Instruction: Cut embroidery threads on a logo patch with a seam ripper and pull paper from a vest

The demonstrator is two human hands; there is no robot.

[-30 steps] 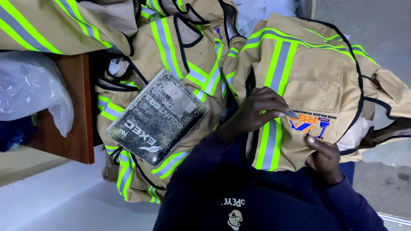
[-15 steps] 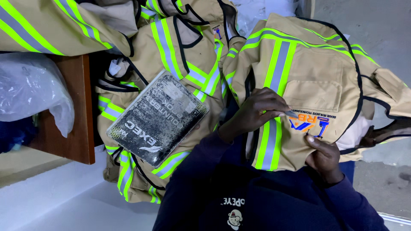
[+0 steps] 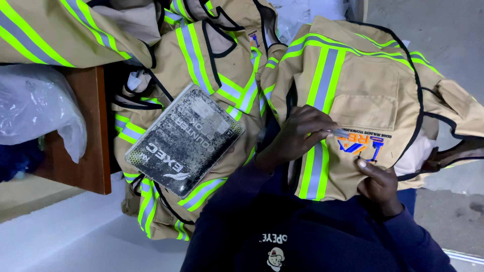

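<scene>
A tan safety vest [image 3: 363, 100] with yellow and grey reflective stripes lies spread over my lap. My left hand [image 3: 297, 132] rests on its vertical stripe and pinches a small thin tool [image 3: 339, 132], whose tip touches the blue and orange embroidered logo [image 3: 360, 145]. My right hand [image 3: 379, 185] grips the vest's lower edge just beneath that logo, with the thumb on the fabric. What kind of tool it is stays unclear.
A worn black notebook [image 3: 184, 138] lies on a pile of more tan reflective vests [image 3: 212, 55] to the left. Beside the pile stand a brown wooden table [image 3: 83, 131] and a clear plastic bag [image 3: 35, 108]. Grey concrete floor [image 3: 448, 30] lies at the right.
</scene>
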